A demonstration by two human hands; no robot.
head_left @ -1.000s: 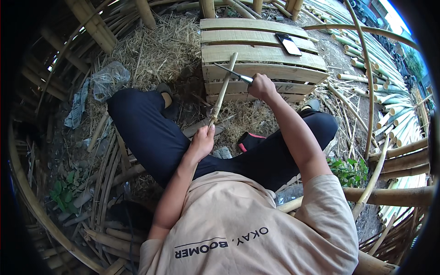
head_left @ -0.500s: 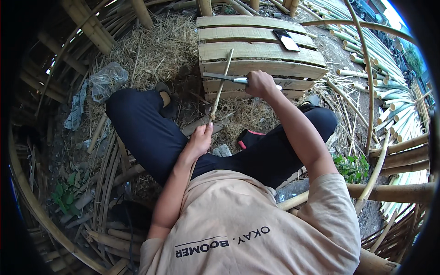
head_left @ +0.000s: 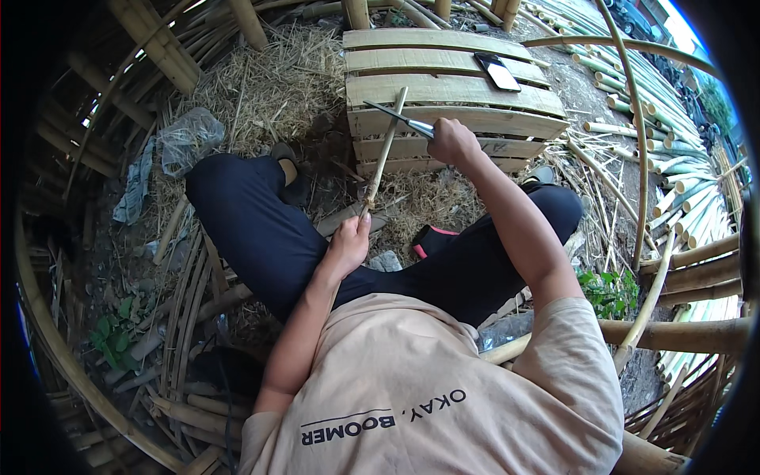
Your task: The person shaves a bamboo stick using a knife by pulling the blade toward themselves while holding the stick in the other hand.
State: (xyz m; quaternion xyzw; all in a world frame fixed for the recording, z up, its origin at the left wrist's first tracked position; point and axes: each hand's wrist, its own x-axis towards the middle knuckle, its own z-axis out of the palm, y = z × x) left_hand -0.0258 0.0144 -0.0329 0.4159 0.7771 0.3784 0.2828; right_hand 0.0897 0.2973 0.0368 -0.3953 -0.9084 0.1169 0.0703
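Note:
My left hand [head_left: 349,244] is closed round the near end of a thin bamboo strip [head_left: 385,158], which slants up and away from me toward the slatted wooden crate. A knotty joint shows on the strip just above my fingers. In my right hand [head_left: 454,142] is the handle of a knife [head_left: 402,119]. Its narrow blade points left and crosses the strip close to the far tip. Whether the edge touches the strip I cannot tell.
The slatted wooden crate [head_left: 451,93] stands in front of me, with a phone [head_left: 499,74] on top. A clear plastic bag [head_left: 190,141] lies at the left. Many green bamboo poles [head_left: 673,150] are stacked at the right. A black and pink item [head_left: 431,241] lies between my legs.
My right hand has turned the knife, so the blade now tilts up to the left and sits nearer the strip's far tip. My left hand keeps its hold on the strip.

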